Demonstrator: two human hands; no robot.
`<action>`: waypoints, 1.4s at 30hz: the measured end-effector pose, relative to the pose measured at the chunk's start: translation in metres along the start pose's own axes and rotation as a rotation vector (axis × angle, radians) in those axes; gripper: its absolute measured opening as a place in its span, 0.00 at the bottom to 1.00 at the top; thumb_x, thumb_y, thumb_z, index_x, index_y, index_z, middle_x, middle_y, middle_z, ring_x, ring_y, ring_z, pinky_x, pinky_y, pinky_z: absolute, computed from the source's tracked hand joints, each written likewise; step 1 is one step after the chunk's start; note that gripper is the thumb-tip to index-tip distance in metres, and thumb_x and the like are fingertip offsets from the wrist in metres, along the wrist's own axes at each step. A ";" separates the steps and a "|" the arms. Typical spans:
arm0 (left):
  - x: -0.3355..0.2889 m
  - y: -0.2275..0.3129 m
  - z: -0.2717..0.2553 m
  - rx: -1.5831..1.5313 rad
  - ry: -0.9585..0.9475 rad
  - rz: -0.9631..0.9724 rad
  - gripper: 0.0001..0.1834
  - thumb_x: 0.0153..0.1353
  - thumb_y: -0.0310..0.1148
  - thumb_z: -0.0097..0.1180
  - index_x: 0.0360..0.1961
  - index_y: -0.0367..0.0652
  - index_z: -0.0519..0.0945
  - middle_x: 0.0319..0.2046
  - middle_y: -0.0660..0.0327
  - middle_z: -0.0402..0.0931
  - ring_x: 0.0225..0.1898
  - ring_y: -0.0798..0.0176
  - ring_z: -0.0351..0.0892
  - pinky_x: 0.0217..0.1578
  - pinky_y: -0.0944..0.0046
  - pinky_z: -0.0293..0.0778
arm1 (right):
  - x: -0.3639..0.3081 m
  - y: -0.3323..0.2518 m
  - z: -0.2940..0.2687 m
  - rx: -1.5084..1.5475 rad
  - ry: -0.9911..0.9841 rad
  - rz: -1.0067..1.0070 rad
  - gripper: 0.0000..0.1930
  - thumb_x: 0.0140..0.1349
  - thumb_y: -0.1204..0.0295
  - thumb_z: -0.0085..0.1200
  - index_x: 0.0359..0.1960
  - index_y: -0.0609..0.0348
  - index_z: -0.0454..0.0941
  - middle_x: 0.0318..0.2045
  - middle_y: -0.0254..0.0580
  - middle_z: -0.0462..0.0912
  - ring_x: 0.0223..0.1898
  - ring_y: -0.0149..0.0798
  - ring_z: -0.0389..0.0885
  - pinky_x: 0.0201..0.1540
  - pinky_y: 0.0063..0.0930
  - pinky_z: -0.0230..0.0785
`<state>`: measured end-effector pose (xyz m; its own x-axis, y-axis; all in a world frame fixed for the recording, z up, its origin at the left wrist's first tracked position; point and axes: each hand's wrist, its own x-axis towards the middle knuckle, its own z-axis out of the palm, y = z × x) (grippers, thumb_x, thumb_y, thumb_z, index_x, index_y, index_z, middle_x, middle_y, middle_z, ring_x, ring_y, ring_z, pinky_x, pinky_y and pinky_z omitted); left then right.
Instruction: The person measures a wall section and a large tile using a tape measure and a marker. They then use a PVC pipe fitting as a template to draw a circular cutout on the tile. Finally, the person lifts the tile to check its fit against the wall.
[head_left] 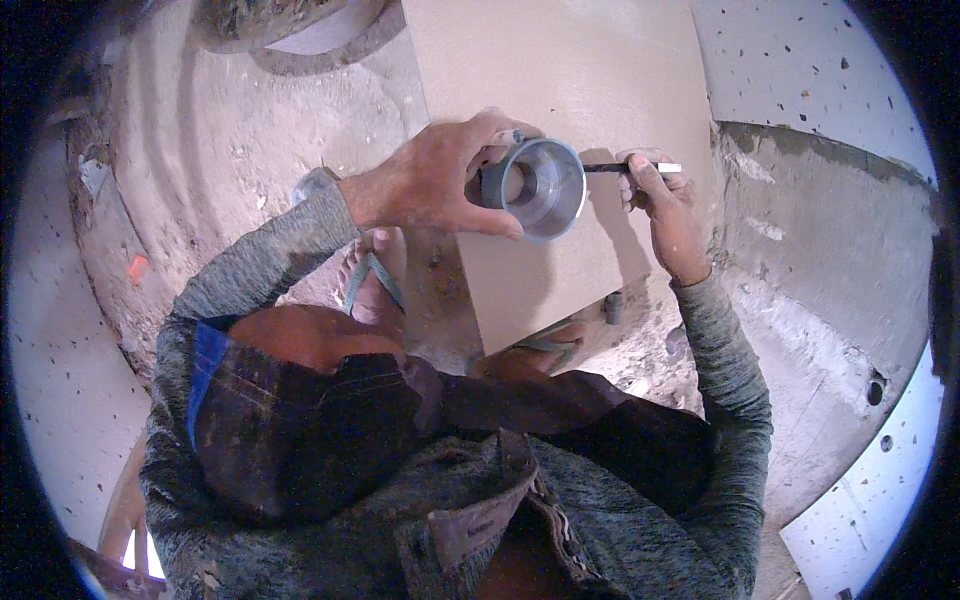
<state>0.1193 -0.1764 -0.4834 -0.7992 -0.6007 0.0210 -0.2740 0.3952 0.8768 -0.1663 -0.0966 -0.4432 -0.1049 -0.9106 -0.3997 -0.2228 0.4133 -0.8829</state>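
Note:
My left hand (430, 175) is wrapped round a cup-shaped, see-through grey cylinder (560, 185) with a bluish rim, its round opening turned up toward me. It is over a large beige tile (560, 60); whether it rests on the tile or is held just above, I cannot tell. To the right, my right hand (668, 215) pinches a slim dark pen (605, 168) with a white end. The pen lies sideways, and its far end reaches the cylinder's right side, where the tip is hidden.
Below the tile's near edge are my sandalled feet (375, 285) on dusty, rubble-strewn ground, with a small dark cylinder (613, 307) nearby. A round container (280, 25) stands at the upper left. Rough cement (815, 240) and speckled pale panels (800, 70) run along the right.

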 end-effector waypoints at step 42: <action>0.043 0.032 -0.002 -0.192 0.335 -0.009 0.19 0.63 0.47 0.56 0.37 0.40 0.74 0.29 0.61 0.72 0.29 0.67 0.70 0.29 0.63 0.69 | -0.016 -0.004 -0.071 -0.665 0.344 -0.217 0.18 0.67 0.59 0.47 0.36 0.63 0.79 0.28 0.59 0.81 0.30 0.60 0.81 0.35 0.48 0.71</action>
<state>0.0771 -0.1912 -0.4536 -0.5694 -0.8099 0.1408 -0.1498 0.2707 0.9509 -0.2324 -0.0838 -0.4155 -0.2631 -0.9639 -0.0405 -0.7959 0.2406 -0.5556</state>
